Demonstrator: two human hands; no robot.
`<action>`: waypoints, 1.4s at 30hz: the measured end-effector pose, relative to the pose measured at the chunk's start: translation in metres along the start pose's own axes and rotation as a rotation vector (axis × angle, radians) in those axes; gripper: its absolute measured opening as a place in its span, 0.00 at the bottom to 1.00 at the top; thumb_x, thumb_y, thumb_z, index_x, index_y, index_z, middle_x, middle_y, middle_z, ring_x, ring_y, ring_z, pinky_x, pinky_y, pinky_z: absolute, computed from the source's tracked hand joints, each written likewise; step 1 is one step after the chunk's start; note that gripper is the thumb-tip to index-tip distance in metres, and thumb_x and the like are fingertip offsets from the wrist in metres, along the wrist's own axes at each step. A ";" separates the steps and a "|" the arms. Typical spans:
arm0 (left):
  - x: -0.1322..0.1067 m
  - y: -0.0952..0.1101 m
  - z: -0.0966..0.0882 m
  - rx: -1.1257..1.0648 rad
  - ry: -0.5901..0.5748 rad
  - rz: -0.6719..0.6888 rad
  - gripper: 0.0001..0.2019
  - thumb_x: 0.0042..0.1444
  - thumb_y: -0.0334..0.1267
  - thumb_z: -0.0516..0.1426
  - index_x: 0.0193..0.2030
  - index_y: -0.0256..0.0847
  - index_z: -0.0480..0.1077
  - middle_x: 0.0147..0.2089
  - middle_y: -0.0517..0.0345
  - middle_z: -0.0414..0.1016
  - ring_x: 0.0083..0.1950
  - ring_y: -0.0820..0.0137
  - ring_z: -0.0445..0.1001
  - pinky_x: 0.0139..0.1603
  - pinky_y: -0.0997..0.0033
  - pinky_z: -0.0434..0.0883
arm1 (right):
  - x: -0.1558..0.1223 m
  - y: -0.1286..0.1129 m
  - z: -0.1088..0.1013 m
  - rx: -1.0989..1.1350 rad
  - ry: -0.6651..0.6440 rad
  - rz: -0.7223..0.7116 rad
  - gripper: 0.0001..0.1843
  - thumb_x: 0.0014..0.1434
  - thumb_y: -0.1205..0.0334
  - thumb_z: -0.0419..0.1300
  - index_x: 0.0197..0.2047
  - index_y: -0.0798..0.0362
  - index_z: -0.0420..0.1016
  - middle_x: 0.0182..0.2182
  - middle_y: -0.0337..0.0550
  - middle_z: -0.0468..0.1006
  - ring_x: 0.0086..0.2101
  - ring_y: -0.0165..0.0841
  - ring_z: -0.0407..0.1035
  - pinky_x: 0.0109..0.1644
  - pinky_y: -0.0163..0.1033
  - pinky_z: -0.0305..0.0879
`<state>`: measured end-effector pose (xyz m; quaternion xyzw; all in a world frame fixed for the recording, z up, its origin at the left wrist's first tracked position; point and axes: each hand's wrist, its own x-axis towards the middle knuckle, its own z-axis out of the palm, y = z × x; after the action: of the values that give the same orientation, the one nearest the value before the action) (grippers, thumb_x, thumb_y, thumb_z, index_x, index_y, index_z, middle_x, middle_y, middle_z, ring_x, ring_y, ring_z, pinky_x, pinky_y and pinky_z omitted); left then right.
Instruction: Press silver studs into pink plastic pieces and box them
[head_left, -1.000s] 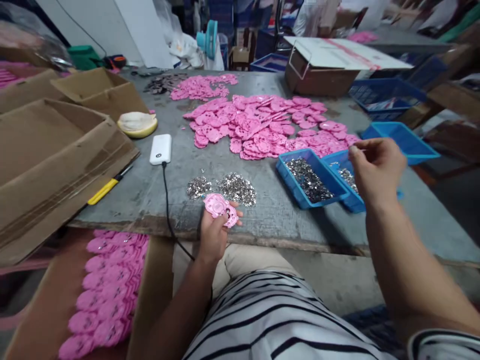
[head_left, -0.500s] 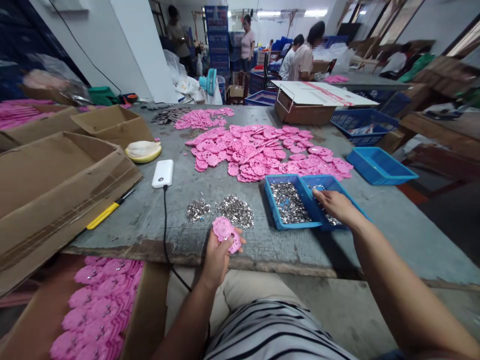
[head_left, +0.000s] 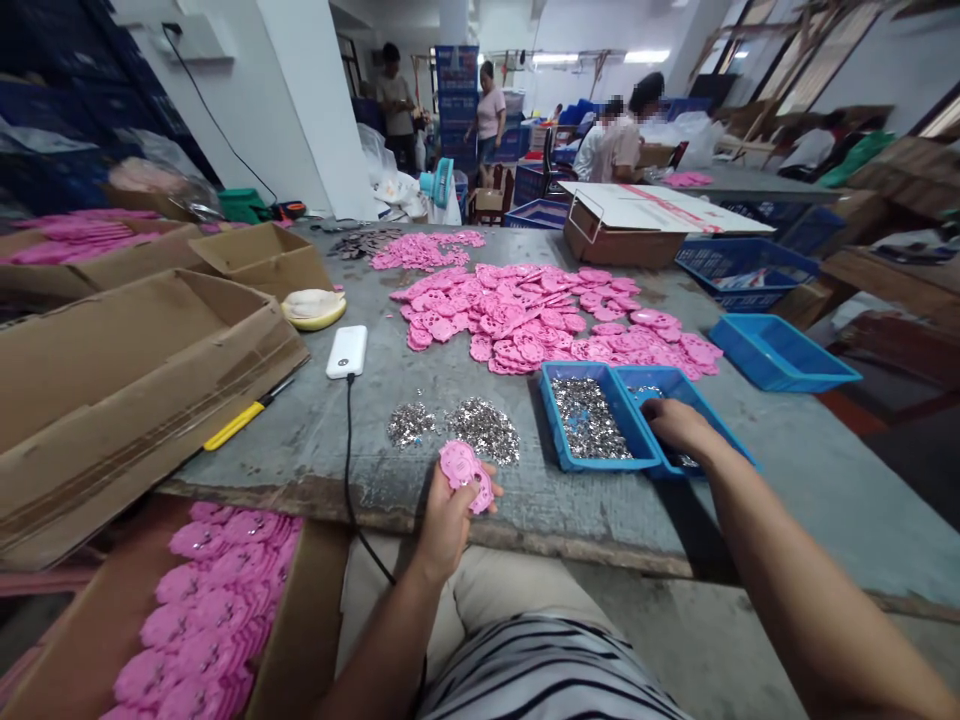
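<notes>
Near the table's front edge, my left hand (head_left: 444, 525) is closed around a flat pink plastic piece (head_left: 459, 464) with raised rounded shapes and small holes, thumb on top. My right hand (head_left: 681, 426) reaches down into the right blue tray (head_left: 721, 420), which holds small shiny metal parts. Its fingers are curled downward, and whatever lies between their tips is hidden. Touching that tray on the left is another blue tray (head_left: 611, 464), with more metal bits inside. Two loose heaps of metal parts (head_left: 484, 428) lie on the table just beyond my left hand.
A wide pile of pink pieces (head_left: 517, 315) covers the table's middle. To the left are a white power bank (head_left: 347, 352) with a black cable, a yellow cutter (head_left: 234, 426) and cardboard boxes (head_left: 150, 350). Below, a box holds stacked pink pieces (head_left: 202, 620). Several people work behind.
My right hand has sunk deeper into the right tray, its fingertips now out of sight. The left hand still holds the pink piece. The whole view has shifted slightly.
</notes>
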<state>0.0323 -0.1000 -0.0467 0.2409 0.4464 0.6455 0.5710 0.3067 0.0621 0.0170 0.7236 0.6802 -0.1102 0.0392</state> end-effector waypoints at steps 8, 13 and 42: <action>0.001 0.002 -0.001 0.003 -0.014 -0.002 0.18 0.44 0.38 0.62 0.42 0.40 0.63 0.36 0.57 0.75 0.31 0.70 0.75 0.26 0.74 0.68 | -0.011 -0.022 0.007 -0.072 0.013 -0.001 0.14 0.53 0.67 0.53 0.36 0.51 0.79 0.36 0.53 0.82 0.36 0.41 0.76 0.30 0.37 0.61; 0.000 0.002 -0.002 -0.002 0.002 -0.015 0.19 0.43 0.39 0.62 0.42 0.40 0.63 0.36 0.56 0.75 0.31 0.69 0.75 0.26 0.73 0.68 | -0.013 -0.031 0.004 -0.118 0.022 -0.021 0.15 0.56 0.67 0.51 0.39 0.52 0.78 0.40 0.55 0.81 0.39 0.43 0.76 0.33 0.38 0.61; 0.000 0.000 0.000 -0.116 0.087 -0.020 0.25 0.36 0.38 0.69 0.41 0.40 0.64 0.31 0.62 0.70 0.27 0.75 0.69 0.21 0.79 0.64 | -0.105 -0.142 0.065 0.587 0.011 -0.992 0.10 0.53 0.77 0.56 0.28 0.52 0.66 0.28 0.38 0.73 0.30 0.30 0.68 0.33 0.34 0.61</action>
<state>0.0325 -0.0998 -0.0463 0.1746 0.4349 0.6746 0.5704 0.1539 -0.0438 -0.0111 0.2994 0.8794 -0.2955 -0.2230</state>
